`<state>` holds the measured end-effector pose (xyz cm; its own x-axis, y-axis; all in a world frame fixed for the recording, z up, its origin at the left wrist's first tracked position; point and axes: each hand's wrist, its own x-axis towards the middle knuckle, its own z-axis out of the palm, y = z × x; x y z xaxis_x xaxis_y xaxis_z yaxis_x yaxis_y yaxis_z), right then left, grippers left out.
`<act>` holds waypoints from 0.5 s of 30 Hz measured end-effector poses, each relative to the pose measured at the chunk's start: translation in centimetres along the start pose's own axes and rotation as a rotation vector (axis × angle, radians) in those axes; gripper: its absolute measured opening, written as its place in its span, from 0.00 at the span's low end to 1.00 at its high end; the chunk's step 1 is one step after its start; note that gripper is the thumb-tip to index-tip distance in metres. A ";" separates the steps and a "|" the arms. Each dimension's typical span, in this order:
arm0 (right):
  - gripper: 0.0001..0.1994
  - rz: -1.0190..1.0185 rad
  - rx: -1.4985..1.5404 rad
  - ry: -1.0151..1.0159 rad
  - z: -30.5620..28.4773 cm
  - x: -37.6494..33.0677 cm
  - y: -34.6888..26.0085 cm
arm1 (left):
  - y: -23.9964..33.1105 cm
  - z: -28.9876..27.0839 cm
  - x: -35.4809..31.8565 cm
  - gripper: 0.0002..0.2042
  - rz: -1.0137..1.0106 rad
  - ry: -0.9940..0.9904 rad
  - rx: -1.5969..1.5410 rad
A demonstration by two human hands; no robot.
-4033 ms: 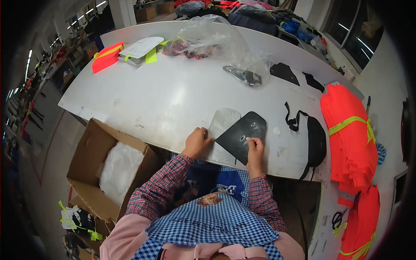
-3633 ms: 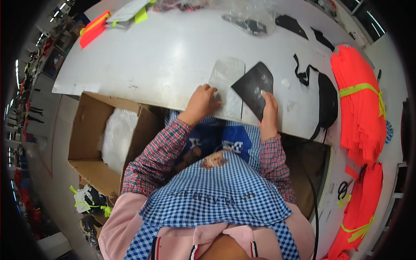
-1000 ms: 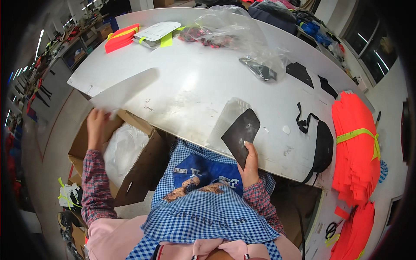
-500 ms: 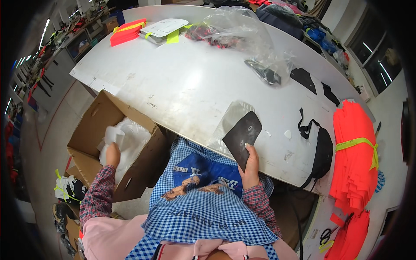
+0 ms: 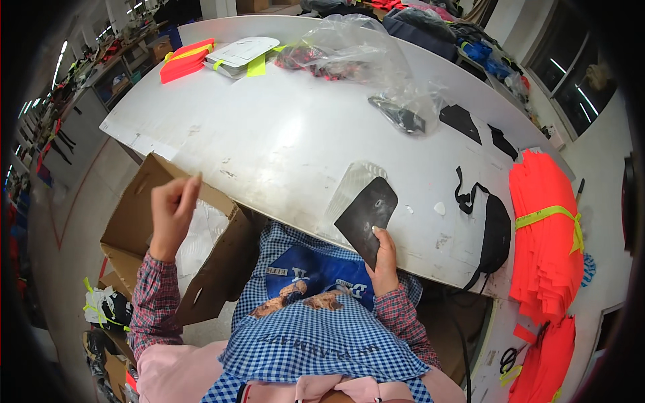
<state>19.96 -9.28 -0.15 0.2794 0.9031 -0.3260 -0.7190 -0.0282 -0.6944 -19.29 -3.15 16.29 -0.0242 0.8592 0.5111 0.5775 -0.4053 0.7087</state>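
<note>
My right hand (image 5: 384, 267) grips the lower corner of a flat black fabric panel (image 5: 366, 213) at the table's near edge, thumb on top. Partly under that panel lies a translucent ridged plastic sheet (image 5: 346, 191). My left hand (image 5: 172, 218) is raised over an open cardboard box (image 5: 127, 201), its fingers curled together and nothing visible in them. White translucent plastic pieces (image 5: 203, 232) lie inside the box, partly hidden behind my left hand and forearm.
On the white table (image 5: 269, 134) are a black pouch with a strap (image 5: 496, 232), dark fabric pieces (image 5: 460, 123) and a clear plastic bag (image 5: 379, 50). Bundled orange fabric (image 5: 545, 235) stands at the right, near scissors (image 5: 508, 359). Orange pieces (image 5: 185, 64) and card templates (image 5: 242, 54) lie far left.
My left hand has risen out of the box, and the white plastic piece it held is no longer seen in it. My right hand keeps its grip on the black panel.
</note>
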 end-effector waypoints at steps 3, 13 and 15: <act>0.10 0.003 -0.016 -0.002 0.2 -0.3 -0.2 | 10.6 0.2 0.7 0.22 0.602 0.101 -0.792; 0.07 -0.029 0.035 -0.009 0.4 -0.1 0.1 | 23.0 1.1 -2.2 0.06 0.905 0.179 -1.519; 0.07 -0.013 0.015 0.019 0.2 -0.2 0.1 | 23.0 1.9 -2.4 0.05 0.955 0.170 -1.501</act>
<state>19.72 -9.32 -0.01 0.3002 0.8953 -0.3292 -0.7251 -0.0101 -0.6886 -4.41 -13.93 30.45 -0.2908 0.1804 0.9396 -0.7216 -0.6863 -0.0916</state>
